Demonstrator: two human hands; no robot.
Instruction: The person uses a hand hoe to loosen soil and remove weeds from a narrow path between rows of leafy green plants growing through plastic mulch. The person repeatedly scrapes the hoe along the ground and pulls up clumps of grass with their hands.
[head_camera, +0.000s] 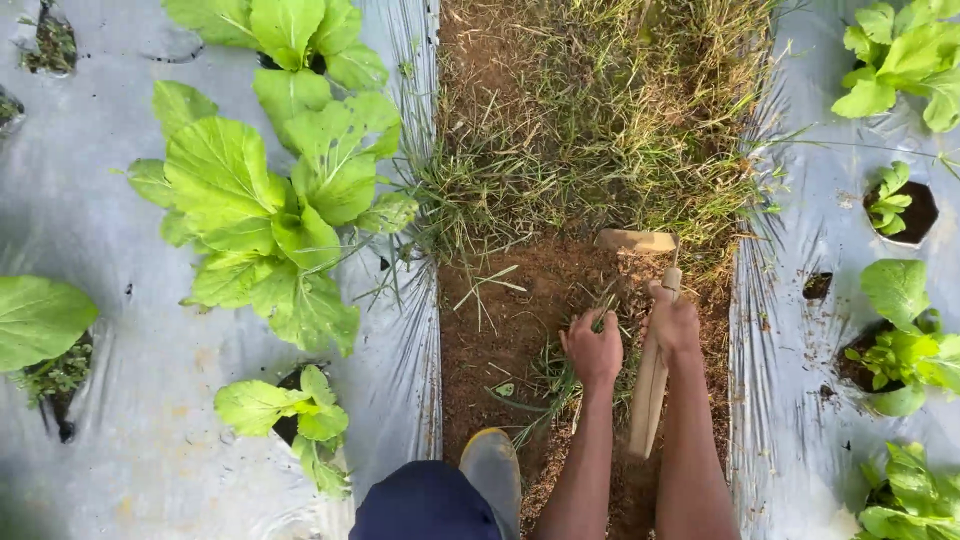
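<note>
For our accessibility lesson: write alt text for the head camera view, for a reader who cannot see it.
Seen from above, a person's left hand grips a clump of grass on a dirt path while the right hand holds a wooden-handled hoe. Silver plastic sheets with leafy green plants line both sides.

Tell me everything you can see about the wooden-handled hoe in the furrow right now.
The hoe has a pale, smooth wooden handle, roughly upright in the picture and tilted slightly, its blade end away from the person. The right hand grips it near the top. The flat blade lies at the edge of the uncut grass, partly sunk in reddish-brown soil, its colour dulled by dirt. The handle's lower end runs down beside the right forearm. The left hand is apart from it, closed on grass.
</note>
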